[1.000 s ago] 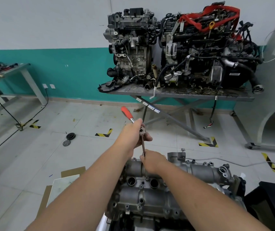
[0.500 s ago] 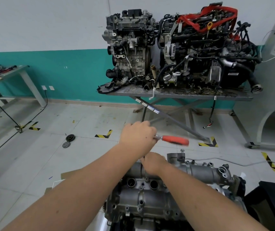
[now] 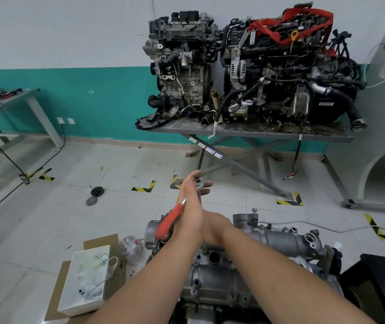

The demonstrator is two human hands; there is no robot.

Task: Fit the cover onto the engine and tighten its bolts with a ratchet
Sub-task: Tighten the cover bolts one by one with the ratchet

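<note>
At the bottom centre of the frame your two forearms reach forward over the cover [image 3: 212, 280], a grey cast part sitting on top of the engine [image 3: 308, 251] that fills the lower middle and lower right. To the lower left, on the floor, a white box [image 3: 83, 282] rests on cardboard [image 3: 58, 293], with a clear bag [image 3: 130, 249] just beyond it. Your right hand [image 3: 215, 228] is tucked under and behind the left wrist, down near the cover's far edge; its fingers are hidden, so you cannot tell what it has hold of or how far it is closed. Your left hand [image 3: 192, 202] is above it, near the centre of the frame, fingers wrapped loosely around the ratchet [image 3: 178, 215]: the metal head shows between the fingertips at the top, and the red handle slants down to the lower left, past the heel of the hand. Farther out, the tiled floor carries yellow-black tape corners [image 3: 144, 187] and two dark discs [image 3: 95, 195] at centre left. Against the teal and white wall, a metal table [image 3: 245, 133] in the upper right holds two engines [image 3: 268, 66], and a bench [image 3: 7, 101] with tools stands at the left edge.
</note>
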